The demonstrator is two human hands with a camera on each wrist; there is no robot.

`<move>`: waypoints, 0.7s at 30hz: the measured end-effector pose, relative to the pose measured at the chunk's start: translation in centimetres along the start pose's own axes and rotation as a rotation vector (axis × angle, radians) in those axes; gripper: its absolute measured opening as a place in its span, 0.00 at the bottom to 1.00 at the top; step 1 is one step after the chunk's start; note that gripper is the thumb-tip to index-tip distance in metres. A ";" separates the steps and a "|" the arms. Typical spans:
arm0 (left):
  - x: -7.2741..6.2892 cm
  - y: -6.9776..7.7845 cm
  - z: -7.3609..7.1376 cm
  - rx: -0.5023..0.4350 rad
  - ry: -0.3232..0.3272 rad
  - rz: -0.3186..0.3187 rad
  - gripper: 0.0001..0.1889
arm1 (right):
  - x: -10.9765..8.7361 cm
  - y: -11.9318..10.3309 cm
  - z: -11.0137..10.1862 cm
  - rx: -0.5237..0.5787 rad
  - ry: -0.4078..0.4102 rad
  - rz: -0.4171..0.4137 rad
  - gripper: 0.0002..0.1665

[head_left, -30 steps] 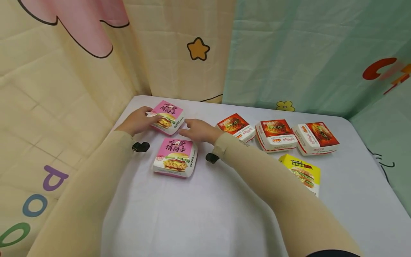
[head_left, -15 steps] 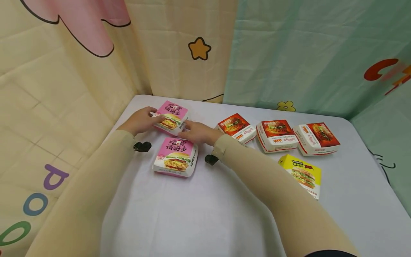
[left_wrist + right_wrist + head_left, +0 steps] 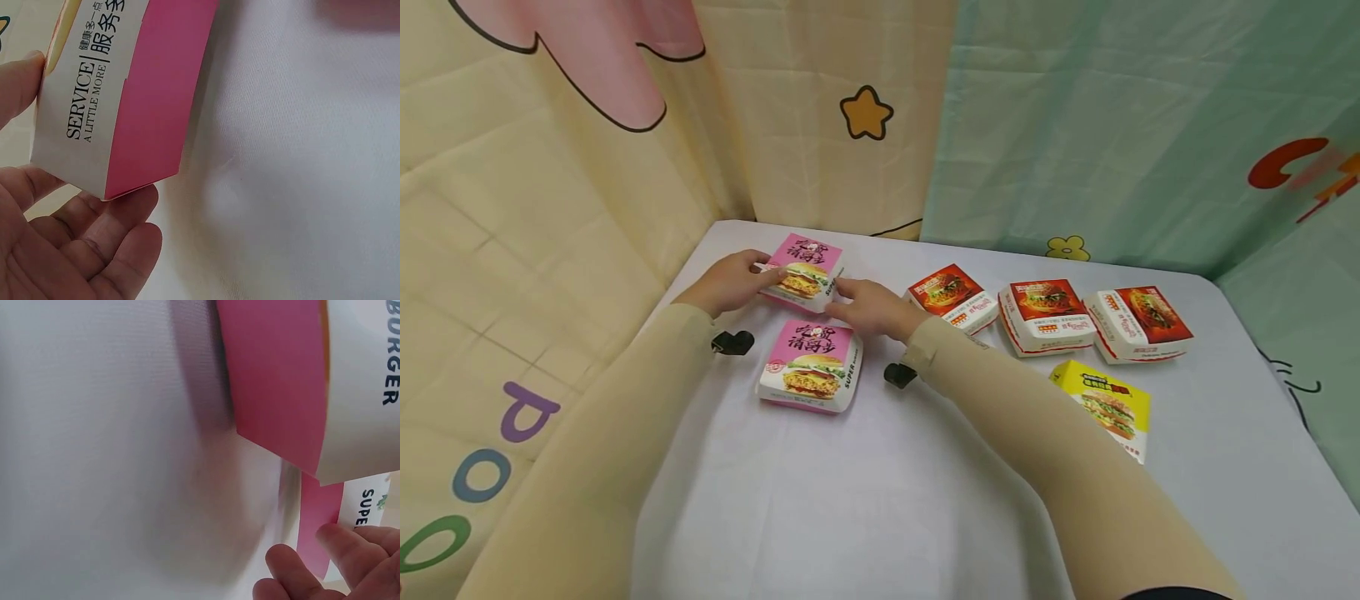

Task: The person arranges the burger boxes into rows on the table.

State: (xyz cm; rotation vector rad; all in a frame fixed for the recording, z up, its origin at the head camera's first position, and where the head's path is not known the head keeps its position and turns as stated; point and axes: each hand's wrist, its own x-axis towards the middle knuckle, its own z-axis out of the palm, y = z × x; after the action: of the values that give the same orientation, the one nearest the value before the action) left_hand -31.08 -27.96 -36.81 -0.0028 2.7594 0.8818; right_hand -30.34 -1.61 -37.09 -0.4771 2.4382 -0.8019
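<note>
Two pink-and-white burger boxes lie on the left part of the table, one behind the other. My left hand (image 3: 726,283) grips the far burger box (image 3: 805,267) by its left side, thumb over the top. In the left wrist view, the fingers lie along the lower corner of that box (image 3: 153,100). At its right side is my right hand (image 3: 876,308), with fingertips against the pink lower wall (image 3: 320,503) in the right wrist view. The near burger box (image 3: 812,367) sits just in front, untouched by either hand as far as I can see.
To the right stand three red-and-white burger boxes: a left one (image 3: 951,296), a middle one (image 3: 1047,317) and a right one (image 3: 1138,323). A yellow burger box (image 3: 1105,404) lies before them, partly behind my right sleeve. Curtains (image 3: 820,167) hang behind the white table (image 3: 865,500).
The far pink box has shifted a little to the right and turned slightly, with my left hand following. My right hand has come to its right side. The other boxes have stayed put.
</note>
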 end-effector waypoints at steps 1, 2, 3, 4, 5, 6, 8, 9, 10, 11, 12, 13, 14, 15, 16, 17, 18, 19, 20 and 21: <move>0.0 0.0 0.0 0.001 -0.003 0.003 0.43 | 0.0 0.1 0.0 -0.001 0.010 0.003 0.44; -0.1 0.1 0.1 0.003 -0.004 0.007 0.43 | 0.0 0.3 0.0 -0.001 0.021 0.006 0.44; -0.1 0.1 0.1 0.004 -0.007 0.012 0.42 | 0.1 0.4 0.1 0.000 0.034 0.007 0.44; -0.2 0.2 0.2 0.003 -0.009 0.016 0.42 | 0.1 0.6 0.1 0.000 0.048 0.006 0.43; -0.2 0.3 0.2 0.005 -0.013 0.019 0.42 | 0.1 0.7 0.0 0.004 0.061 0.004 0.43; -0.3 0.3 0.2 0.005 -0.018 0.020 0.42 | 0.1 0.8 0.1 0.009 0.072 0.005 0.43; -0.4 0.4 0.2 0.000 -0.029 0.027 0.41 | 0.1 0.9 0.1 0.015 0.095 0.008 0.43; -0.4 0.4 0.3 -0.005 -0.035 0.029 0.41 | 0.0 1.0 0.1 0.019 0.105 0.010 0.43; -0.4 0.4 0.3 -0.011 -0.042 0.029 0.41 | 0.0 1.0 0.1 0.023 0.114 0.015 0.44; -0.4 0.5 0.3 -0.017 -0.049 0.029 0.40 | -0.1 1.1 0.1 0.028 0.124 0.020 0.44; -0.4 0.5 0.4 -0.025 -0.056 0.030 0.40 | -0.2 1.1 0.1 0.028 0.133 0.024 0.44; -0.3 0.5 0.5 -0.031 -0.061 0.033 0.39 | -0.3 1.1 0.1 0.027 0.144 0.024 0.44; -0.3 0.4 0.6 -0.035 -0.067 0.035 0.39 | -0.3 1.2 0.2 0.022 0.155 0.023 0.44; -0.2 0.5 0.6 -0.040 -0.072 0.035 0.39 | -0.4 1.3 0.2 0.020 0.164 0.025 0.44; -0.2 0.5 0.7 -0.042 -0.076 0.038 0.38 | -0.4 1.3 0.3 0.021 0.172 0.027 0.44; -0.1 0.5 0.7 -0.043 -0.081 0.039 0.38 | -0.5 1.4 0.3 0.020 0.176 0.029 0.45; -0.1 0.5 0.8 -0.044 -0.086 0.039 0.38 | -0.5 1.4 0.4 0.021 0.180 0.031 0.45; -0.1 0.5 0.8 -0.044 -0.091 0.040 0.38 | -0.5 1.5 0.4 0.023 0.183 0.032 0.45; -0.1 0.5 0.8 -0.043 -0.098 0.038 0.38 | -0.6 1.5 0.4 0.022 0.185 0.034 0.46; -0.1 0.6 0.8 -0.045 -0.104 0.039 0.38 | -0.6 1.6 0.4 0.024 0.186 0.036 0.46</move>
State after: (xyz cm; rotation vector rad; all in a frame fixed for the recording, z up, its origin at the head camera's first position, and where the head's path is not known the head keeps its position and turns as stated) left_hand -30.86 -27.04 -37.08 0.0863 2.6511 0.9262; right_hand -29.88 -0.29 -38.14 -0.3619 2.5959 -0.8952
